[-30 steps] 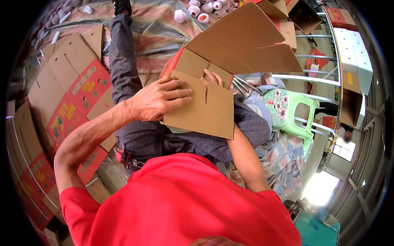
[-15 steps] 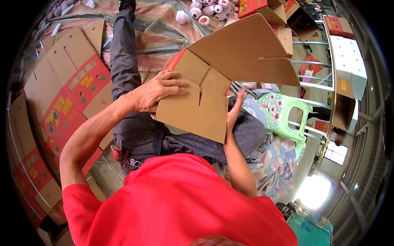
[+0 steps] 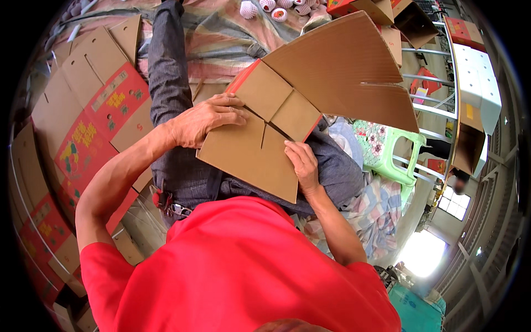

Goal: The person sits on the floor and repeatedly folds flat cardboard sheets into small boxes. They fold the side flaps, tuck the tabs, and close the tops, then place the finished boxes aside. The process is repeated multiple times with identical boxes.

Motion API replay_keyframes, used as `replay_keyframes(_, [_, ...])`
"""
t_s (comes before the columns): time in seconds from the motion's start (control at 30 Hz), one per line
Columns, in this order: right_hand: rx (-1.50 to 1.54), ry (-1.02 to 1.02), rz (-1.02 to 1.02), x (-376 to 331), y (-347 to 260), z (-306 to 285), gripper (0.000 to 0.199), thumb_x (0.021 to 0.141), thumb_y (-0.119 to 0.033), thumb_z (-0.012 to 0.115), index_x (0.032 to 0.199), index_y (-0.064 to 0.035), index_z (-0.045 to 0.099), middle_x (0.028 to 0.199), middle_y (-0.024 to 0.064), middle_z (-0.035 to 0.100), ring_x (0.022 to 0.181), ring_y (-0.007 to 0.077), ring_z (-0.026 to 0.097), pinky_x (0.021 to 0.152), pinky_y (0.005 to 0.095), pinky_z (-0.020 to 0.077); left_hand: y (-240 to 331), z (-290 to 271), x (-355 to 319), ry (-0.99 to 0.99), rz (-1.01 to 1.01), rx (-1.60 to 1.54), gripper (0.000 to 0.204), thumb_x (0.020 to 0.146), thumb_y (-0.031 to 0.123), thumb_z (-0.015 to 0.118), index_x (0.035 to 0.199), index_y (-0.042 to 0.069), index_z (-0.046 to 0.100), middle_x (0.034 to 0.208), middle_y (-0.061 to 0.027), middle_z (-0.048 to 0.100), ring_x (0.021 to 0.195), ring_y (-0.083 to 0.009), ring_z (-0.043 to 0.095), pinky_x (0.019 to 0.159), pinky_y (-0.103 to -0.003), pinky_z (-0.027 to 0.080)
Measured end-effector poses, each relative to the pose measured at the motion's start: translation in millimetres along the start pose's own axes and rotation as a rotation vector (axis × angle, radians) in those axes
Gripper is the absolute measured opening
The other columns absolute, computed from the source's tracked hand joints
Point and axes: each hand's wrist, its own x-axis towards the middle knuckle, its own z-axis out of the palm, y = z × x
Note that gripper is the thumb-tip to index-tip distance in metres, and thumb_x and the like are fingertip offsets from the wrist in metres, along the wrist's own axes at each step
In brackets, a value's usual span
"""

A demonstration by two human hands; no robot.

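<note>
A cardboard box (image 3: 268, 99), plain brown on the faces turned to me and red along its edges, lies across my lap. One slotted flap (image 3: 249, 160) slants toward me, and a larger flap (image 3: 343, 61) stands out to the upper right. Dark gaps show where the flaps meet. My left hand (image 3: 213, 117) is closed over the near flap's left edge, its thumb hidden underneath. On the flap's right edge, my right hand (image 3: 304, 165) has its fingertips on top; its thumb is out of sight.
Flattened red-and-brown cartons (image 3: 105, 105) are stacked at the left. Foam-netted fruit (image 3: 279, 14) lies on a striped sheet (image 3: 232, 33) ahead. To the right are a green plastic stool (image 3: 406, 155), a metal-railed rack (image 3: 434, 113) and several boxes.
My right hand has come from beside the box onto the near flap's right edge. That flap now sits slightly nearer and lower, and the large flap has shifted right.
</note>
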Motion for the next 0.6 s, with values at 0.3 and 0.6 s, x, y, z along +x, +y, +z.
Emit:
replay_keyframes(0.3, [0.141, -0.006, 0.175, 1.7, 13.2, 2.7, 0.023, 0.082, -0.003, 0.073, 0.105, 0.0012, 0.069, 0.117, 0.0154, 0.073, 0.105, 0.0369, 0.069, 0.092, 0.0426, 0.0575, -5.5, -2.7, 22.8, 0.000, -0.045, 0.093, 0.056, 0.077, 0.031, 0.080, 0.124, 0.007, 0.063, 0.124, -0.0106, 0.069, 0.125, -0.0349, 0.059, 0.105, -0.051, 0.043])
replay_keyframes(0.6, [0.175, -0.003, 0.223, -1.1, 26.8, 10.3, 0.027, 0.083, -0.003, 0.071, 0.109, 0.0027, 0.068, 0.120, 0.0190, 0.070, 0.110, 0.0396, 0.067, 0.095, 0.0434, 0.0556, -24.1, -2.2, 47.5, 0.005, -0.037, 0.106, 0.047, 0.074, 0.021, 0.079, 0.115, 0.006, 0.065, 0.112, -0.0126, 0.071, 0.113, -0.0373, 0.064, 0.099, -0.049, 0.051])
